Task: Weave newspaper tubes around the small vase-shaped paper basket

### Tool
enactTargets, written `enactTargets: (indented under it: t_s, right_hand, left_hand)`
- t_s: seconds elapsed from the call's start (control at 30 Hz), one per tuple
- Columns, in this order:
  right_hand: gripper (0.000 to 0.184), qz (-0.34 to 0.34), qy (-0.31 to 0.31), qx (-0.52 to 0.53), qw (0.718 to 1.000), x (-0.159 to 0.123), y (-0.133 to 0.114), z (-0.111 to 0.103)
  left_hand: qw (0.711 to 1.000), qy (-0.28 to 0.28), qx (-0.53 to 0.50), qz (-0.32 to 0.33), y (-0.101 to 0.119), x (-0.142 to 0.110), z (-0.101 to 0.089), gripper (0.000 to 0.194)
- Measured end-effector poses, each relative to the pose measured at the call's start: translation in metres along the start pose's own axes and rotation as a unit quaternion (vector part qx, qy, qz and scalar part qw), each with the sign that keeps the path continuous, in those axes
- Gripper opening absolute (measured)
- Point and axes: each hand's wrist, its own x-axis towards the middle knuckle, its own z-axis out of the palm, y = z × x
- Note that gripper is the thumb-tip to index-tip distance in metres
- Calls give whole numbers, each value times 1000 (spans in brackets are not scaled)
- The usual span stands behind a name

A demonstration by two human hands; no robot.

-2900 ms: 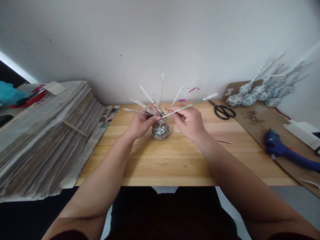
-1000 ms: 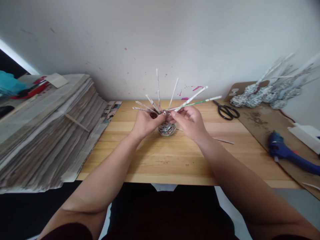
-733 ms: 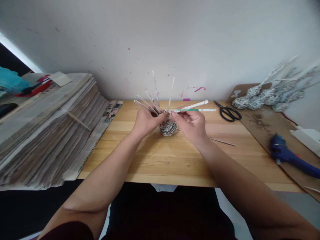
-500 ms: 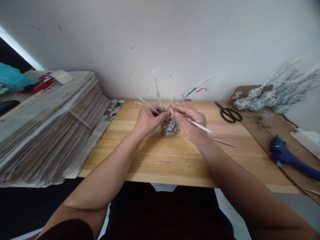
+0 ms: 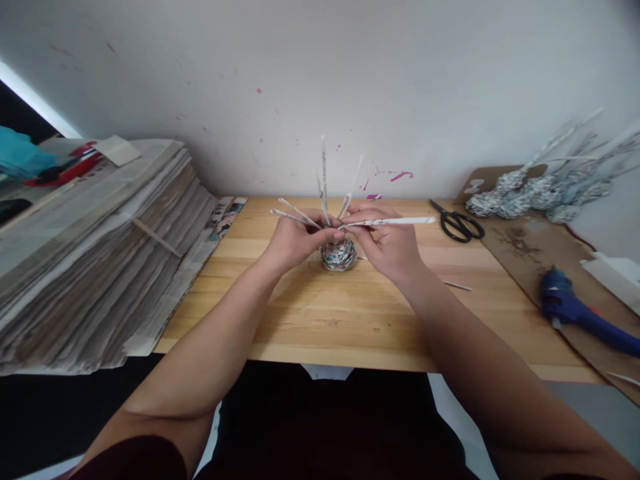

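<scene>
A small round woven ball of rolled newspaper [image 5: 339,255] rests on the wooden table between my hands. Several paper tubes fan upward from its top. My left hand [image 5: 300,239] is closed at the ball's upper left, thumb and fingers around the bases of the tubes. Opposite it, my right hand [image 5: 387,243] pinches a white paper tube [image 5: 400,221] that points out to the right across its fingers. The fingertips of both hands nearly meet above the ball and hide its top.
Stacked newspapers [image 5: 100,267] stand at the left. On the right lie black scissors [image 5: 460,225], a blue glue gun [image 5: 575,307] on cardboard [image 5: 520,260], and several woven paper pieces [image 5: 515,197]. A thin stick [image 5: 457,285] lies beside my right forearm. A wall rises behind the table.
The white tube by my right hand has swung up from slanting downward to nearly level. The upright tubes have shifted, and the green-marked one no longer shows.
</scene>
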Motion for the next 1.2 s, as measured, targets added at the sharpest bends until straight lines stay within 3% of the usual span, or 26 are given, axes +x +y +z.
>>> enactTargets:
  t_s: [0.3, 0.4, 0.6, 0.73, 0.87, 1.0, 1.2]
  right_hand:
    - [12, 54, 3, 47, 997, -1, -2, 0]
    - [13, 59, -23, 60, 996, -3, -2, 1]
    - [18, -6, -29, -38, 999, -5, -1, 1]
    - [16, -30, -12, -42, 999, -4, -3, 1]
    - [15, 2, 0, -26, 1000, -2, -7, 2]
    - [14, 46, -7, -7, 999, 0, -10, 2]
    - [14, 96, -20, 42, 994, -1, -12, 4]
  left_hand:
    - [996, -64, -44, 34, -1, 1, -5, 33]
    - [999, -39, -3, 24, 0, 0, -6, 29]
    - [999, 27, 42, 16, 2, -3, 3, 22]
    - [999, 16, 23, 24, -1, -2, 4, 24]
    - [999, -27, -18, 19, -3, -1, -2, 36]
    - [998, -33, -44, 20, -3, 1, -5, 48]
    - [996, -37, -58, 48, -7, 3, -3, 51]
